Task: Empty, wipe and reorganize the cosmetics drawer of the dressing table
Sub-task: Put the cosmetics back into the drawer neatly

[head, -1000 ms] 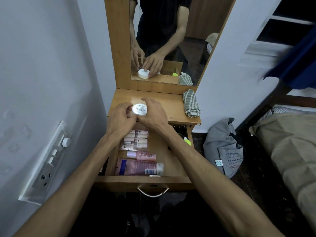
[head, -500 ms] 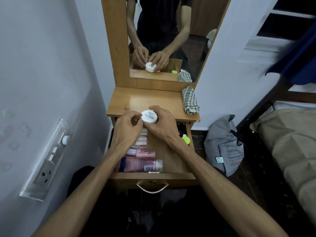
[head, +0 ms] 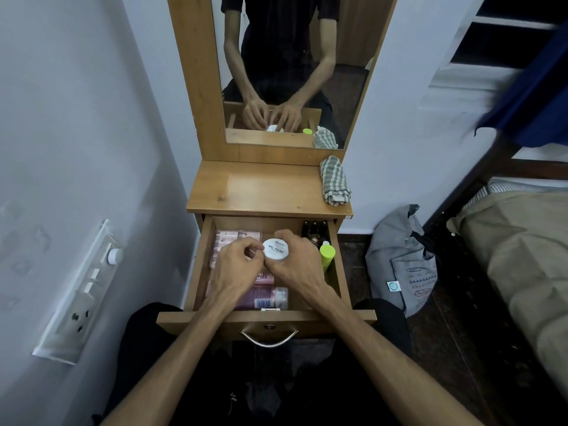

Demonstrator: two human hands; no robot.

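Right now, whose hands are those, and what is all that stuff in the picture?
The picture comes from a camera worn on a person's head, so you look down their arms as they do. There is no robot here. The left hand and the right hand both hold a small round white jar above the open drawer of a wooden dressing table; its lid reads "nail polish". In the drawer lie pink tubes, a lime green bottle on the right, and small dark bottles at the back. A folded checked cloth sits on the tabletop. The mirror behind shows the same person from the front.
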